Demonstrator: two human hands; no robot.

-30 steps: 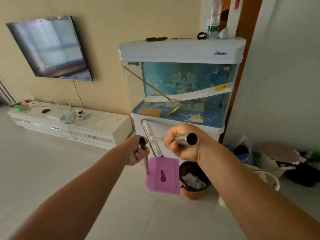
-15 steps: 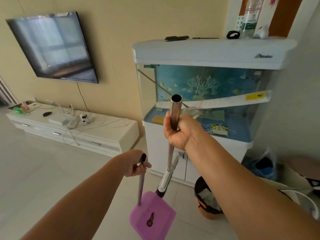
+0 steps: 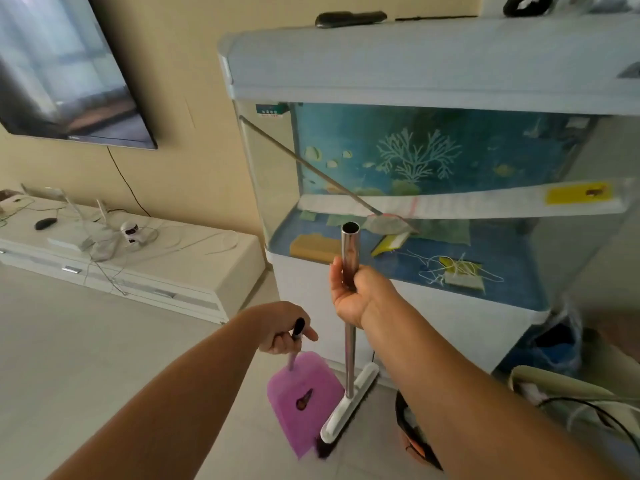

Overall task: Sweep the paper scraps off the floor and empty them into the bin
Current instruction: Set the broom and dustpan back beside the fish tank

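My right hand [image 3: 356, 294] grips the steel handle of a broom [image 3: 349, 348], held upright; its white head with dark bristles rests low near the floor. My left hand [image 3: 284, 332] holds the thin handle of a pink dustpan [image 3: 303, 400], which hangs just left of the broom head. The bin [image 3: 412, 434], dark with an orange-brown wall, stands on the floor to the right, mostly hidden behind my right forearm. No paper scraps show on the floor.
A white fish tank cabinet [image 3: 433, 323] stands right behind the broom. A low white TV bench [image 3: 145, 268] runs along the left wall under a wall television [image 3: 65, 74]. Bags and a bucket [image 3: 561, 386] crowd the right corner. Pale tiled floor [image 3: 69, 358] spreads left.
The broom went from lying level to upright, and its head came down near the floor. The dustpan dropped lower beside it. My view moved closer to the tank.
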